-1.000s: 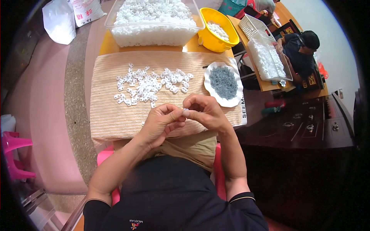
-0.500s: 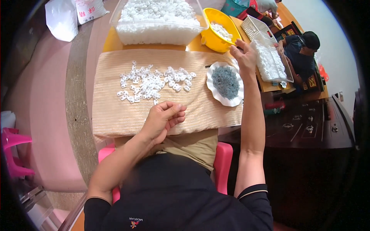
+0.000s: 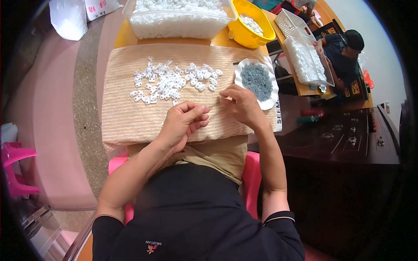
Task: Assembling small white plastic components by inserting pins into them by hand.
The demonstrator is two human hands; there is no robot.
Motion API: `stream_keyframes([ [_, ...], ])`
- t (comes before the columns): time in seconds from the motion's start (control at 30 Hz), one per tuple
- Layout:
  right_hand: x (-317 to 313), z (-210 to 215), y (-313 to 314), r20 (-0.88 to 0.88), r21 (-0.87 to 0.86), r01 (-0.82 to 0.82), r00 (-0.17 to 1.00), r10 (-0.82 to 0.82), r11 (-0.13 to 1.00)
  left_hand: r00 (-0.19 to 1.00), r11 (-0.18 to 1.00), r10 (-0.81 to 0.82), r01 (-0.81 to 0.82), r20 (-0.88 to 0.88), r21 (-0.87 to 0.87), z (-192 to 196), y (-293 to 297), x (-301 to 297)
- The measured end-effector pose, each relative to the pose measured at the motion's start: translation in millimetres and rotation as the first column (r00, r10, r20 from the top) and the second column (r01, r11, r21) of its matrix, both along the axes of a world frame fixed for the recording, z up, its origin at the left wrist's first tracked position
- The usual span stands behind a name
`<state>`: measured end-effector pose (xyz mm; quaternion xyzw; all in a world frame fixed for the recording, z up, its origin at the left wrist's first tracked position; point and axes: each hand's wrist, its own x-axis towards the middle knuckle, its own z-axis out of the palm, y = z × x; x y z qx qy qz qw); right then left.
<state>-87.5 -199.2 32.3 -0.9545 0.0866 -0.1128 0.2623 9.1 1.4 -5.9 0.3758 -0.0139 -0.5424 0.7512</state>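
Low over the near part of the striped beige towel (image 3: 126, 124), my left hand (image 3: 185, 122) is closed, thumb pressed to the curled fingers. Whatever it pinches is too small to make out. My right hand (image 3: 244, 106) hovers over the towel with loosely bent fingers, the tips a little apart, and I see nothing in them. Its fingertips point left, toward a scattered pile of small white plastic pieces with holes (image 3: 167, 85). Right behind that hand, a white scalloped dish (image 3: 272, 102) holds a heap of small thin grey pieces (image 3: 256, 82).
A large clear bin (image 3: 174, 32) of white pieces stands at the back, beside a yellow basin (image 3: 244, 39) with more inside. At the far right, a person (image 3: 342, 54) sits by another clear bin (image 3: 307, 61). A pink stool (image 3: 19, 169) stands left; white sacks (image 3: 67, 21) lie beyond.
My right hand has come back from the yellow basin's edge toward me and left, to the towel beside the dish. My left hand keeps its pinch in nearly the same place.
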Motion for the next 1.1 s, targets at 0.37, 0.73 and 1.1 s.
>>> stream_keyframes([
  [0.37,-7.3,-17.9,16.6,-0.033,-0.106,0.015,0.999,-0.019,0.994,0.999,0.999,0.022,-0.023,0.043,0.028,4.2,0.4,0.3],
  [0.73,-23.4,-22.3,34.8,0.115,-0.211,0.074,0.992,-0.05,0.975,0.973,0.988,0.131,-0.144,0.193,0.056,6.4,0.7,3.0],
  [1.1,-7.2,-32.0,37.9,0.119,-0.174,-0.017,0.992,0.038,0.985,0.977,0.991,0.12,-0.129,0.175,0.038,2.5,-0.4,2.0],
])
